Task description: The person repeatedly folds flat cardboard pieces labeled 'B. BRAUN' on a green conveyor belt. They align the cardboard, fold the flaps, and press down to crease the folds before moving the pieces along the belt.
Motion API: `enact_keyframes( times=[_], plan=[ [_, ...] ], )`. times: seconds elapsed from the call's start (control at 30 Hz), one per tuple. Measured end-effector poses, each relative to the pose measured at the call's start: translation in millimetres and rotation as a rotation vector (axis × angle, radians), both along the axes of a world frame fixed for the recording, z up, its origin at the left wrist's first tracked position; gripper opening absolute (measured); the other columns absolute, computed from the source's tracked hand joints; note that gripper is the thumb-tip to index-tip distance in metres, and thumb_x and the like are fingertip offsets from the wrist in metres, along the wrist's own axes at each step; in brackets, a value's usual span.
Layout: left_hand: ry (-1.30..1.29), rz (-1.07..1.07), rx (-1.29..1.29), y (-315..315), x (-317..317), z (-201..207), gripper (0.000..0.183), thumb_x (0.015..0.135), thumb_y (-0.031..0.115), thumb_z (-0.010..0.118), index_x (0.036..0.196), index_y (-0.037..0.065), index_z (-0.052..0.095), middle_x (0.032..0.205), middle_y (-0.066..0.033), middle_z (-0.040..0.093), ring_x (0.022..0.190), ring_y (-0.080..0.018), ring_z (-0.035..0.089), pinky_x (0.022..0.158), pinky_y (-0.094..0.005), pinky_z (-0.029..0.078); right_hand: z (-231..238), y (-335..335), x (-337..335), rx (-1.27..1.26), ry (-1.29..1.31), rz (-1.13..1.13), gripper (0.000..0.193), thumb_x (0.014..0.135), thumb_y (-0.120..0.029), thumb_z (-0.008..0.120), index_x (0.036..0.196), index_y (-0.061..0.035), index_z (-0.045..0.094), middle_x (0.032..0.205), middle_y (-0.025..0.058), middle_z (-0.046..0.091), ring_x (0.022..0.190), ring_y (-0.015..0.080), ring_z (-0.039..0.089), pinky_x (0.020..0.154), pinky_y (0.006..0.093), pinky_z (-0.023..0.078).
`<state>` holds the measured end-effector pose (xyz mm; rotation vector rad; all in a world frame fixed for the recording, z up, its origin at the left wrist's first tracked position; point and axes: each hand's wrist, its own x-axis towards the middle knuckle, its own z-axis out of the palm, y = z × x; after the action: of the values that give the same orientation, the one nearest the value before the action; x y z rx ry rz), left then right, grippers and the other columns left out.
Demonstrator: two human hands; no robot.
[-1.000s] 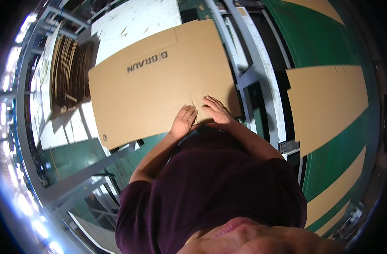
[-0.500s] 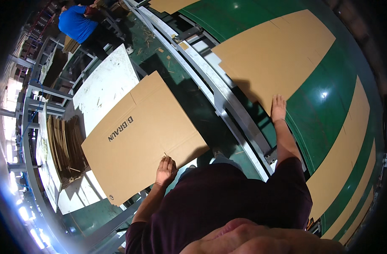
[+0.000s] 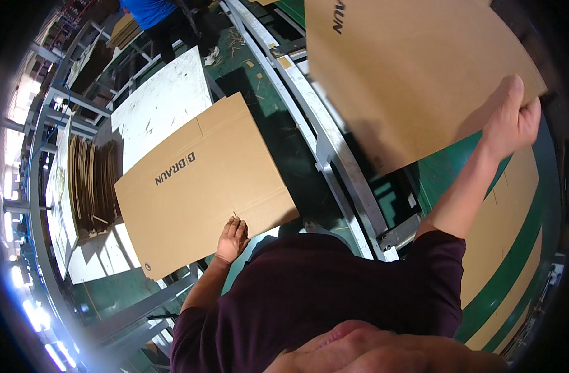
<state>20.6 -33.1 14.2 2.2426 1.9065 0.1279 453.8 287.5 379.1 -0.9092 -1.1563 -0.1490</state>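
Observation:
My right hand (image 3: 512, 122) grips the edge of a raised brown cardboard sheet (image 3: 415, 81), tilted above the green conveyor belt (image 3: 443, 177). Its thumb lies on the printed face, and the other fingers are partly hidden. Over on the left, my left hand (image 3: 233, 239) lies with fingers flat on the near edge of another cardboard sheet (image 3: 197, 186). That sheet has dark printing on its upper face and a small round mark at its near left corner. It rests flat on a white-topped table (image 3: 163, 93).
Several folded cardboard pieces (image 3: 93, 186) stand in a row left of the table. A metal rail (image 3: 334, 149) runs between table and belt. More cardboard sheets (image 3: 514, 211) lie on the belt at right. A person in a blue top (image 3: 150, 11) stands at the far left.
My right hand has taken hold of the cardboard sheet from the belt and lifted it, turning its printed face into view. My left hand stays on the table sheet.

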Motion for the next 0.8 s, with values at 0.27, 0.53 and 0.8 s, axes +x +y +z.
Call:
enact_keyframes(
  times=[0.27, 0.53, 0.8],
  plan=[
    [-0.005, 0.019, 0.018, 3.9, 4.5, -4.7, 0.070, 0.068, 0.029, 0.077, 0.127, 0.000, 0.051, 0.130, -0.0194, 0.048, 0.126, -0.0374, 0.042, 0.106, -0.0401, 0.039, -390.7, 78.5, 60.6, -1.117, -0.180, -0.346, 0.069, 0.068, -0.032, 0.083, 0.121, 0.0036, 0.057, 0.111, 0.0155, 0.065, 0.097, 0.0256, 0.064, 0.085, 0.0381, 0.050],
    [-0.015, 0.067, 0.043, -1.2, 0.9, -8.5, 0.068, 0.071, 0.029, 0.075, 0.127, 0.000, 0.051, 0.131, -0.0179, 0.049, 0.127, -0.0355, 0.042, 0.108, -0.0397, 0.037, -465.8, 95.8, 23.9, -1.015, 1.211, 0.696, 0.045, 0.086, -0.018, 0.065, 0.125, -0.0003, 0.052, 0.118, 0.0139, 0.059, 0.103, 0.0313, 0.060, 0.087, 0.0450, 0.051],
    [-0.005, 0.007, 0.093, -2.7, -0.6, -11.7, 0.067, 0.076, 0.031, 0.070, 0.129, -0.001, 0.048, 0.134, -0.0194, 0.045, 0.129, -0.0362, 0.039, 0.110, -0.0401, 0.034, -302.2, 67.7, -68.3, -0.912, 0.971, 1.039, 0.017, 0.085, -0.007, 0.066, 0.101, -0.0043, 0.060, 0.088, 0.0059, 0.065, 0.062, 0.0138, 0.062, 0.044, 0.0209, 0.044]
  ],
)
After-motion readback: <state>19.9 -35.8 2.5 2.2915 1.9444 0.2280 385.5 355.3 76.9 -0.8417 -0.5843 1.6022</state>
